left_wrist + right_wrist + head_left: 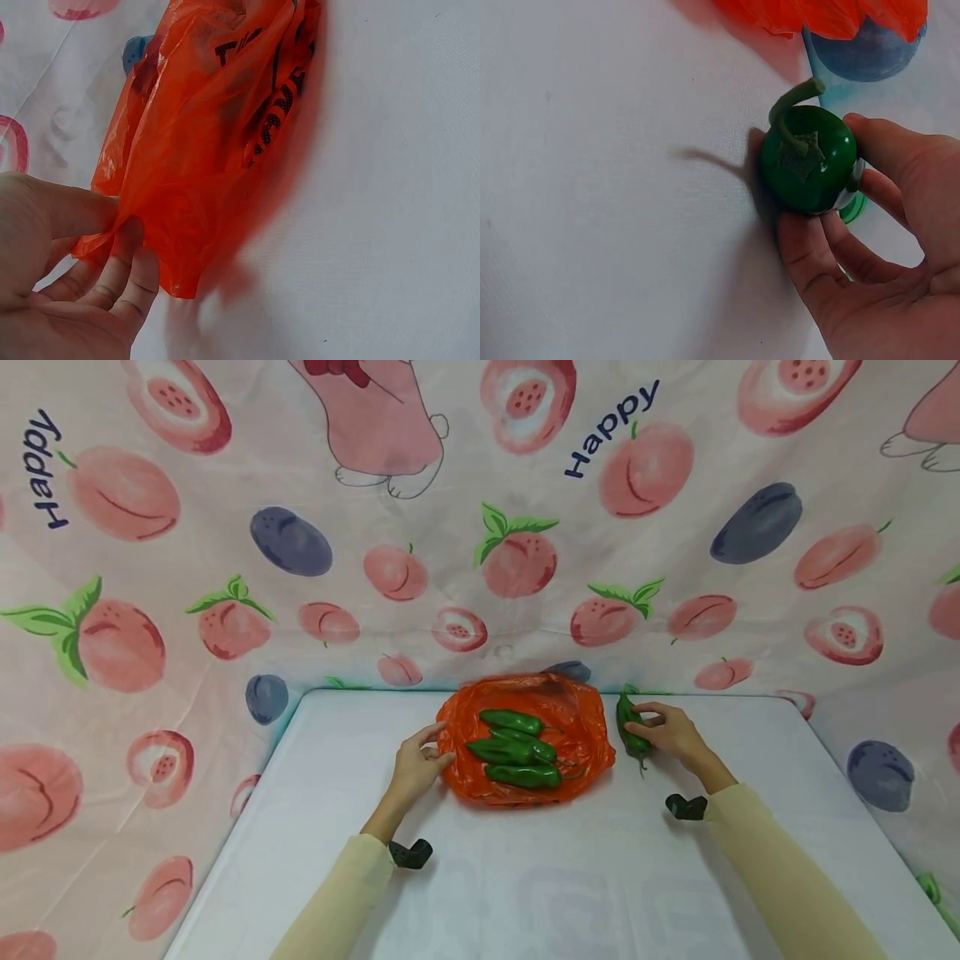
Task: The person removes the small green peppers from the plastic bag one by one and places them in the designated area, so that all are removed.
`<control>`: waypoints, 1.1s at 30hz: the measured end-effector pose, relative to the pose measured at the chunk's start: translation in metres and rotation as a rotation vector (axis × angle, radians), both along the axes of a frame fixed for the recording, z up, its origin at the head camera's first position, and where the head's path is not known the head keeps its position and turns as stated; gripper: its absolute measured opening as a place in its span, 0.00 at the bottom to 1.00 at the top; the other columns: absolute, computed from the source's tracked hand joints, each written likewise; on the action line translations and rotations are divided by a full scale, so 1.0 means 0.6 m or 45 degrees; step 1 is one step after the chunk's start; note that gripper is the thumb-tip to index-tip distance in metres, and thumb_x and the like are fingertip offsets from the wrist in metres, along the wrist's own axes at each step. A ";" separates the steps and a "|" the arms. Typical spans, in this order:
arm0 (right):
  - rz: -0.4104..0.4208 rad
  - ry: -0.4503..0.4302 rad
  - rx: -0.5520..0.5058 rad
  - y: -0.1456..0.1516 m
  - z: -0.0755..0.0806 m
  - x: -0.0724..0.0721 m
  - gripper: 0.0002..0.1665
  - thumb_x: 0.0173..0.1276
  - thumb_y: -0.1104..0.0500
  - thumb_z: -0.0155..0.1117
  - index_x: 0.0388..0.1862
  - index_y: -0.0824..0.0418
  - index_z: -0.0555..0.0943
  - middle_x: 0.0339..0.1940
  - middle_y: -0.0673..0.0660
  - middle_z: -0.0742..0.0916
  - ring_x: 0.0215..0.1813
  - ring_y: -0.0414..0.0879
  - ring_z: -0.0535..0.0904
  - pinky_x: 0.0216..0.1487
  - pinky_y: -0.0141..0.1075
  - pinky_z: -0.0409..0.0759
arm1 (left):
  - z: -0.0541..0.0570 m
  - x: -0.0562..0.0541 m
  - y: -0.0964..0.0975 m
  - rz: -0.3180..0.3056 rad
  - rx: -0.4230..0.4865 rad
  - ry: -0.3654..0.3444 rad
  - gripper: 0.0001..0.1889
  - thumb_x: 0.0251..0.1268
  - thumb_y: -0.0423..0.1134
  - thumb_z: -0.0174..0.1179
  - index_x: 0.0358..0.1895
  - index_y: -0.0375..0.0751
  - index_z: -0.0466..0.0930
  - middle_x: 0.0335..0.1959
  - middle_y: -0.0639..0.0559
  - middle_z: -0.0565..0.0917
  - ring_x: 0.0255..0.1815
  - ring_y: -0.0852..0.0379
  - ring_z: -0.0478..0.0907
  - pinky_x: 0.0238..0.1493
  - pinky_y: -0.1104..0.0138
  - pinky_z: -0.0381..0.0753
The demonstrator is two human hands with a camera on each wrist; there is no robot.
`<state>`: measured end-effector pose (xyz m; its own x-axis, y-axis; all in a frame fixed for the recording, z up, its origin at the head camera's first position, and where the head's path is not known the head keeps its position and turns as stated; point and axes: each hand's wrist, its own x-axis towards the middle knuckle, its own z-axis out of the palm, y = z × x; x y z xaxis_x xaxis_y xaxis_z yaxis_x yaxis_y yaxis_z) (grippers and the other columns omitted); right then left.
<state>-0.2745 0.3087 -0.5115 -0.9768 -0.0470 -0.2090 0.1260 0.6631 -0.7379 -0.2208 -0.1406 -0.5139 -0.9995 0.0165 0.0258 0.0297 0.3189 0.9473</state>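
An orange-red plastic bag (592,760) lies spread wide at the back of the table, with several green peppers (517,752) inside it. My left hand (417,766) pinches the bag's left edge between thumb and fingers; the left wrist view shows the thin plastic (187,225) caught there. To the right of the bag, my right hand (670,732) holds one more green pepper (628,718) by its sides. In the right wrist view that pepper (810,161) points its curved stem toward the camera, with thumb and fingers around it.
The white table (540,877) carries the bag near its back edge. A printed fruit cloth (420,635) hangs directly behind. Each wrist wears a small dark device, one on the left (411,854) and one on the right (686,807).
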 end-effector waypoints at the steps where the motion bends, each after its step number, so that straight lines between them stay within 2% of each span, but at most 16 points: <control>1: 0.002 -0.003 -0.001 0.001 0.001 0.000 0.39 0.74 0.44 0.66 0.75 0.64 0.70 0.66 0.78 0.74 0.63 0.70 0.73 0.63 0.60 0.77 | 0.000 0.000 0.000 -0.003 0.005 0.000 0.31 0.63 0.24 0.69 0.70 0.41 0.76 0.57 0.38 0.80 0.34 0.55 0.82 0.31 0.70 0.81; 6: 0.018 -0.010 0.007 0.006 0.001 0.000 0.40 0.74 0.42 0.66 0.75 0.64 0.69 0.66 0.78 0.74 0.63 0.70 0.73 0.62 0.60 0.77 | 0.001 0.001 -0.001 -0.005 0.029 -0.021 0.31 0.63 0.24 0.69 0.71 0.42 0.76 0.57 0.38 0.80 0.38 0.54 0.82 0.33 0.69 0.83; 12: 0.047 -0.027 0.019 0.010 0.003 0.003 0.41 0.73 0.40 0.66 0.74 0.64 0.70 0.65 0.77 0.76 0.62 0.69 0.74 0.62 0.61 0.77 | 0.001 0.001 -0.001 -0.003 0.065 -0.062 0.32 0.63 0.23 0.68 0.71 0.43 0.75 0.58 0.39 0.79 0.45 0.50 0.84 0.40 0.66 0.86; 18: 0.142 0.019 0.047 0.014 0.008 0.004 0.37 0.73 0.45 0.68 0.72 0.65 0.72 0.58 0.74 0.81 0.52 0.62 0.81 0.53 0.51 0.84 | 0.003 0.002 0.002 0.013 0.062 -0.069 0.32 0.63 0.22 0.67 0.71 0.41 0.75 0.57 0.37 0.79 0.45 0.50 0.84 0.42 0.65 0.86; 24: 0.252 0.036 0.040 0.014 0.026 0.007 0.37 0.72 0.50 0.70 0.72 0.67 0.71 0.54 0.73 0.83 0.43 0.56 0.83 0.44 0.45 0.86 | 0.005 0.003 0.003 0.020 0.070 -0.060 0.32 0.62 0.22 0.67 0.71 0.40 0.76 0.56 0.36 0.79 0.44 0.49 0.82 0.40 0.63 0.85; 29: 0.307 0.049 0.061 0.013 0.044 0.013 0.39 0.72 0.51 0.70 0.74 0.66 0.68 0.54 0.74 0.82 0.40 0.57 0.84 0.42 0.47 0.87 | 0.005 0.002 0.002 0.010 0.091 -0.053 0.31 0.62 0.21 0.67 0.70 0.39 0.76 0.57 0.34 0.78 0.44 0.48 0.83 0.42 0.62 0.86; 33: 0.364 0.100 0.081 0.015 0.057 0.019 0.41 0.72 0.51 0.70 0.75 0.66 0.66 0.57 0.76 0.81 0.41 0.60 0.86 0.43 0.50 0.87 | 0.006 0.002 0.002 0.002 0.104 -0.055 0.31 0.62 0.20 0.66 0.70 0.39 0.76 0.58 0.34 0.78 0.44 0.49 0.83 0.42 0.63 0.86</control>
